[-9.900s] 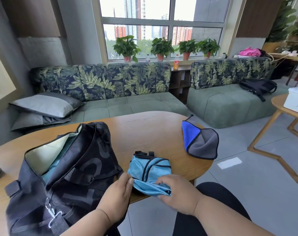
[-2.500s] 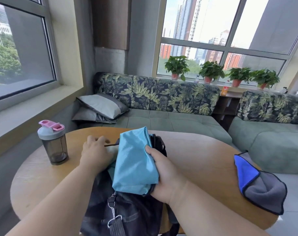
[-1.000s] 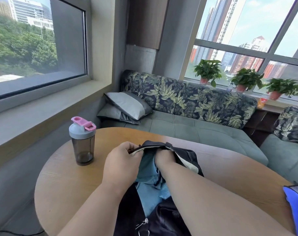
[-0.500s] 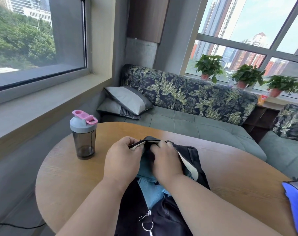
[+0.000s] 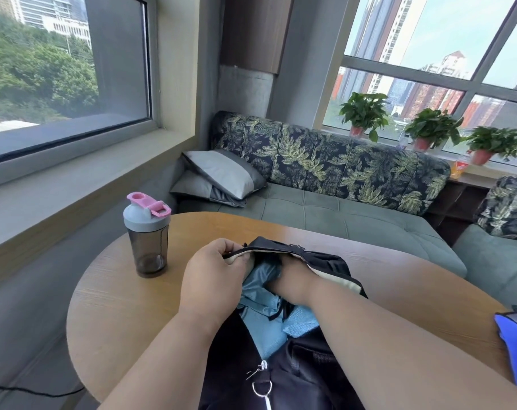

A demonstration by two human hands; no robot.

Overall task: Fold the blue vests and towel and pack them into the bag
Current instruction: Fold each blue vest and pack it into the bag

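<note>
Two hands are at the mouth of the black bag [image 5: 298, 377], which lies on the bench toward its near edge with the zip end closest to you. The blue vest [image 5: 269, 324] sits half inside that opening, a loose fold showing in the gap. It looks light, thin and slippery, so expect it to slump and unfold the moment you let go; press it flat from above rather than pinching one corner. Your left hand [image 5: 212, 279] has its grip clamped on the bag's upper rim, thumb and fingers pinching the pale lining to hold the mouth wide. The bag itself is soft and will collapse unless that rim stays lifted. Your right hand [image 5: 289, 282] is pushed into the opening on top of the vest; its fingers are hidden by the flap, so you cannot tell whether that grip is apart or closed on cloth. At the bench's right edge, well apart from the bag, the blue towel [image 5: 514, 347] waits; it looks thicker and plusher, easy to take by a folded edge. Toward the left edge stands a shaker bottle [image 5: 147, 235], upright, near your left hand.
</note>
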